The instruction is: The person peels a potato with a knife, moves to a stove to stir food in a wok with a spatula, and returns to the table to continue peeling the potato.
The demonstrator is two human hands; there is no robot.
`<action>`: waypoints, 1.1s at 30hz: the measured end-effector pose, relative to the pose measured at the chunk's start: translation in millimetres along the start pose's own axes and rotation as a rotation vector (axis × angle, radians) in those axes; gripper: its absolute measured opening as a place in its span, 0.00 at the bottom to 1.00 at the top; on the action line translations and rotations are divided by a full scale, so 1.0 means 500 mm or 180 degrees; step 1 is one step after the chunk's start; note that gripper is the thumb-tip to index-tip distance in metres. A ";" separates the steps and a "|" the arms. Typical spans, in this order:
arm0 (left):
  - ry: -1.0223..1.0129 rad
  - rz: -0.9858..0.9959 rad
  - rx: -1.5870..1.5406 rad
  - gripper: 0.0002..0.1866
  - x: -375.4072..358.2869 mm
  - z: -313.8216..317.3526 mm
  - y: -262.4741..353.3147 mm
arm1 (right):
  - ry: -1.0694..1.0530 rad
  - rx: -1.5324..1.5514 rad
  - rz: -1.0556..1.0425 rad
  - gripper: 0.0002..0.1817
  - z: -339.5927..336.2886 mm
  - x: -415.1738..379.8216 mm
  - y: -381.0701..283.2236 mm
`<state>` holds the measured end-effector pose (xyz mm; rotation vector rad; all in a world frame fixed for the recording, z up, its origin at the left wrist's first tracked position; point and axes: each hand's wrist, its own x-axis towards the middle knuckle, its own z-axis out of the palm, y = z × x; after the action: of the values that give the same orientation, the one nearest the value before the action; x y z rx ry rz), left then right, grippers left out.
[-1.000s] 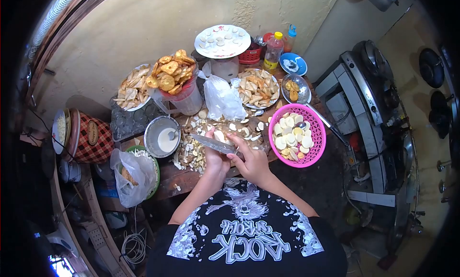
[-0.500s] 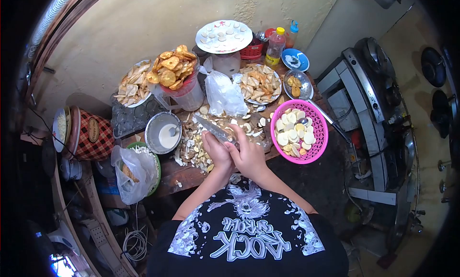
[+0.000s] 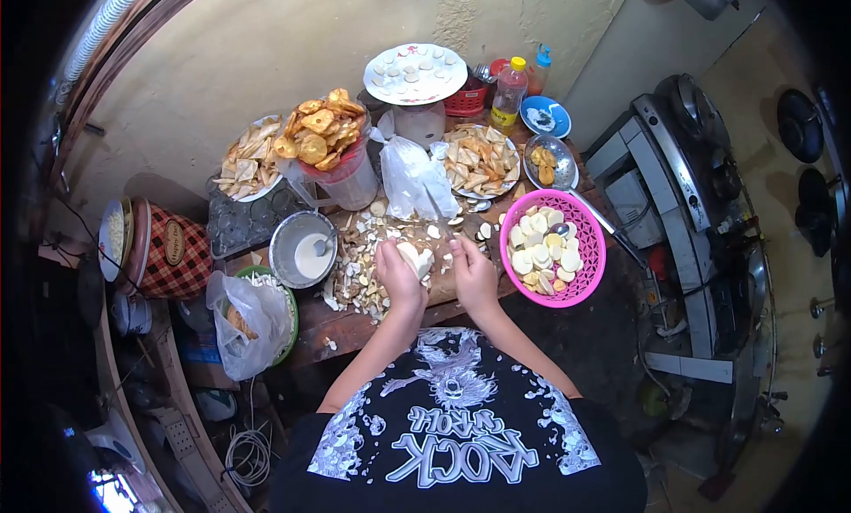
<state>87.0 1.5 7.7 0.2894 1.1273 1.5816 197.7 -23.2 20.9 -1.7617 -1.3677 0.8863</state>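
My left hand (image 3: 399,281) is closed around a pale, peeled tuber (image 3: 417,258) with a whitish cut surface. To its right, my right hand (image 3: 476,275) grips a knife (image 3: 436,210), whose blade points up and away from me; its handle is mostly hidden in the fingers. The blade stands apart from the tuber. Below both hands, peelings and scraps (image 3: 355,278) cover much of the wooden table. A pink plastic basket (image 3: 599,266) of pale round slices sits to the right of my right hand.
A metal pot (image 3: 277,263) with white liquid and a spoon stands left. Behind are a pitcher (image 3: 355,183) topped with fried chips, a plastic bag (image 3: 409,180), and a skimmer (image 3: 567,149) with its long handle near the basket. A stove (image 3: 660,149) is at right.
My hands have moved apart. The knife has swung from slanting left across the left hand to upright by the right hand, and the pale tuber now shows in my left hand.
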 end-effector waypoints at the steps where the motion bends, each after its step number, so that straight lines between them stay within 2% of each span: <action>1: -0.0008 -0.0356 -0.0031 0.12 0.006 -0.002 0.002 | -0.0021 -0.0039 0.0085 0.21 0.007 0.013 0.030; 3: -0.0032 -0.1078 -0.0081 0.16 0.020 -0.013 0.001 | -0.0196 -0.0051 0.0351 0.21 -0.001 0.019 0.049; 6: -0.0321 -0.1569 -0.0111 0.20 0.033 -0.044 -0.011 | -0.0295 0.0727 -0.0412 0.22 -0.014 -0.002 0.041; 10: -0.0210 -0.1937 -0.0280 0.21 0.016 -0.040 0.012 | -0.0819 -0.0242 -0.1369 0.24 -0.050 -0.022 0.009; 11: -0.0125 -0.1824 -0.0239 0.20 0.010 -0.031 0.015 | -0.0820 -0.0523 -0.1569 0.25 -0.054 -0.025 -0.001; 13: -0.0449 -0.1775 -0.0196 0.22 0.007 -0.036 0.022 | -0.0728 -0.0988 -0.1868 0.28 -0.051 -0.024 -0.004; 14: -0.0608 -0.1746 -0.0177 0.23 0.006 -0.038 0.026 | -0.0704 -0.1027 -0.1904 0.28 -0.053 -0.025 -0.006; 17: -0.0623 -0.1814 -0.0404 0.17 -0.001 -0.031 0.034 | -0.0639 -0.1137 -0.2000 0.29 -0.063 -0.029 -0.020; 19: -0.0585 -0.1754 -0.0381 0.17 -0.005 -0.029 0.035 | -0.0604 -0.1189 -0.2036 0.28 -0.068 -0.036 -0.032; 23: -0.0481 -0.1349 -0.0387 0.17 -0.022 -0.013 0.049 | -0.0630 -0.1208 -0.1868 0.25 -0.065 -0.044 -0.044; 26: -0.0642 -0.0801 -0.0126 0.18 -0.035 -0.033 0.026 | -0.0558 -0.0980 -0.1800 0.24 -0.051 -0.042 -0.035; 31: -0.0527 -0.0798 -0.0309 0.11 -0.018 -0.033 0.017 | -0.0809 -0.0539 -0.1485 0.21 -0.057 -0.038 -0.051; 33: -0.0658 -0.0727 -0.0076 0.09 -0.023 -0.039 0.021 | -0.0996 -0.0540 -0.1397 0.20 -0.066 -0.035 -0.060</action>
<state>70.8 -17.1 10.1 0.2904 0.9455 1.3307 208.2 -39.3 64.7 -1.3898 -1.9888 0.8385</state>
